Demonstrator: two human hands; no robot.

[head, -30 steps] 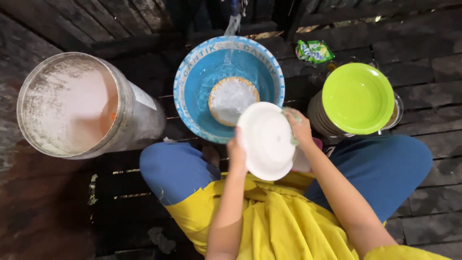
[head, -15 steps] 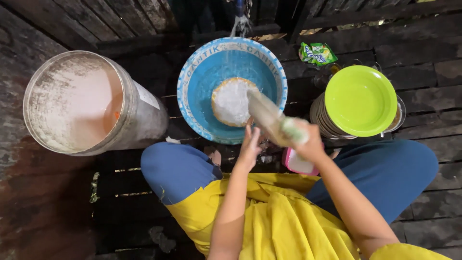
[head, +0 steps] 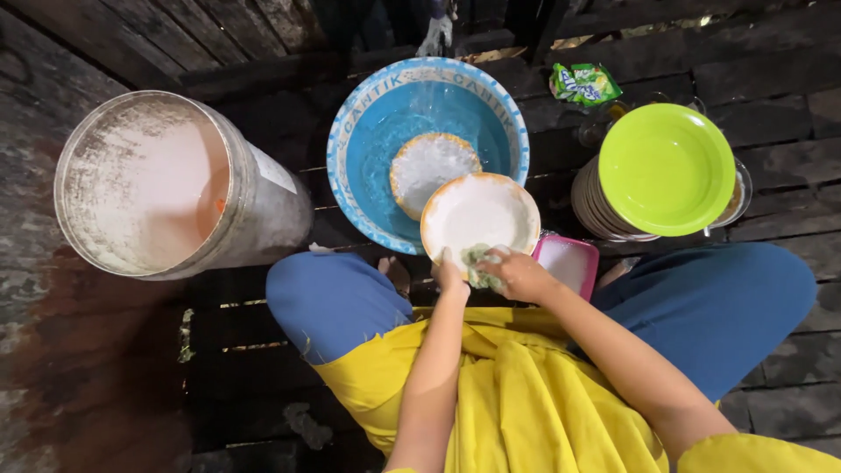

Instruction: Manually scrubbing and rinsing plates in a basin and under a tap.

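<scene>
The white plate [head: 480, 215], edge-on half a second ago, now faces up over the blue basin [head: 368, 131] to catch drips. Left hand [head: 449, 278] fingers grip its rim; right hand [head: 517, 273] fingers close on a sponge [head: 480, 263], scrubbing.

Dark, wet wooden plank floor [head: 105, 385], dim plank wall [head: 175, 26] behind

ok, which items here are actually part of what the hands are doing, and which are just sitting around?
In use:
- left hand holding the white plate
- right hand pressing a green sponge on it
- blue basin with a soapy plate
- pink soap tub

Lying about:
- stack of plates topped by a green plate
- large metal drum
- green wrapper
</scene>
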